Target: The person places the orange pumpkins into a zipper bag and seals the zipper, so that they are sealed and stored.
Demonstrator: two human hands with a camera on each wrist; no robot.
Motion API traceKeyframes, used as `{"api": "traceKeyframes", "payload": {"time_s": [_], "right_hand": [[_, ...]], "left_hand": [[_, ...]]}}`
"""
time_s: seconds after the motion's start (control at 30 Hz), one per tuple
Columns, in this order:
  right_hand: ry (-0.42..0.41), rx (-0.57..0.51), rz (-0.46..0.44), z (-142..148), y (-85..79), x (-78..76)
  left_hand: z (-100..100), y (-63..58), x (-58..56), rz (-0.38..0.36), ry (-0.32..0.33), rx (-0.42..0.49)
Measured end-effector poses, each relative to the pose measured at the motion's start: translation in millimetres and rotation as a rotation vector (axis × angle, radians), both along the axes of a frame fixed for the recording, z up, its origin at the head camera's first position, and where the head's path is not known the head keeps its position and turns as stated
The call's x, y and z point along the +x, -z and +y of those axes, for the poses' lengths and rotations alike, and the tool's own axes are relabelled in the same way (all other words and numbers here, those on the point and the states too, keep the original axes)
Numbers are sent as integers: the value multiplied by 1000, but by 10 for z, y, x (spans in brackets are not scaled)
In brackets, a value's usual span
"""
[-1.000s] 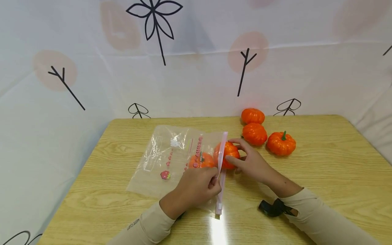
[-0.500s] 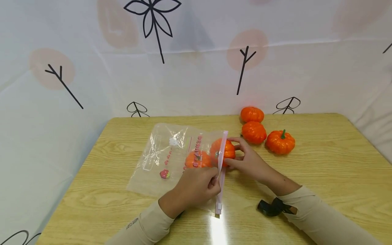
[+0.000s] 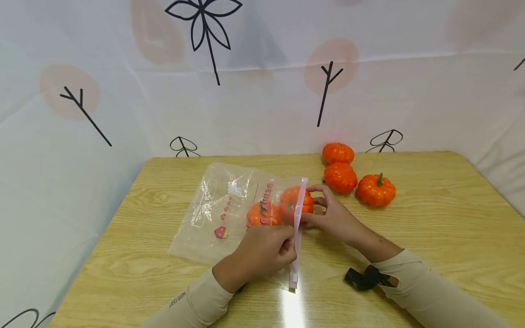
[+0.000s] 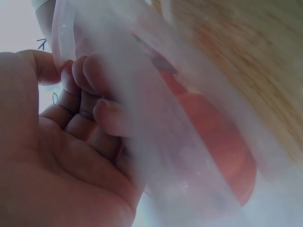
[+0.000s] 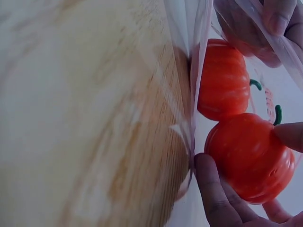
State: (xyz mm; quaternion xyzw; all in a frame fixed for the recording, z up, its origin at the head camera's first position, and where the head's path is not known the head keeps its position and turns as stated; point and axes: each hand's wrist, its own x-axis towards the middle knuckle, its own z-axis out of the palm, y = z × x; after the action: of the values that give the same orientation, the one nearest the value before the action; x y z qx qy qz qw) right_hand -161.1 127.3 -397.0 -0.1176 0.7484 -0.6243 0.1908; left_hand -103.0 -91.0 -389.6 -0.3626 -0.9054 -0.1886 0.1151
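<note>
A clear zip bag (image 3: 197, 237) with pink print and a pink slider edge lies on the table, its mouth toward the right. My left hand (image 3: 264, 250) pinches the bag's edge between thumb and curled fingers; the left wrist view shows this pinch close up. One small orange pumpkin (image 3: 262, 215) with a green stem is inside the bag. A second pumpkin (image 5: 251, 158) sits at the bag's mouth, mostly inside and touching the first. My right hand (image 3: 334, 216) holds this second pumpkin, thumb and fingers spread around it.
Three more orange pumpkins stand on the wooden table (image 3: 434, 218) behind my right hand: a back one (image 3: 338, 153), a middle one (image 3: 340, 177) and a right one (image 3: 376, 190) with its stem up. A white patterned cloth (image 3: 262, 105) hangs behind the table.
My right hand has pushed the second pumpkin leftward through the bag's mouth. The first pumpkin has shifted slightly left. My left hand keeps its grip on the bag's edge.
</note>
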Motion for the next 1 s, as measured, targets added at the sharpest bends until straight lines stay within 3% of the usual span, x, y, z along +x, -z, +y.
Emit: {"api": "traceKeyframes", "payload": {"time_s": [0.5,1.0], "right_hand": [[0,-14,-22,-29,43,-5],[-17,24,23,13,42,-28]], "left_hand": [[-27,28,28,-17,-9,-7],[-6,13,10,-9,-10,-5]]}}
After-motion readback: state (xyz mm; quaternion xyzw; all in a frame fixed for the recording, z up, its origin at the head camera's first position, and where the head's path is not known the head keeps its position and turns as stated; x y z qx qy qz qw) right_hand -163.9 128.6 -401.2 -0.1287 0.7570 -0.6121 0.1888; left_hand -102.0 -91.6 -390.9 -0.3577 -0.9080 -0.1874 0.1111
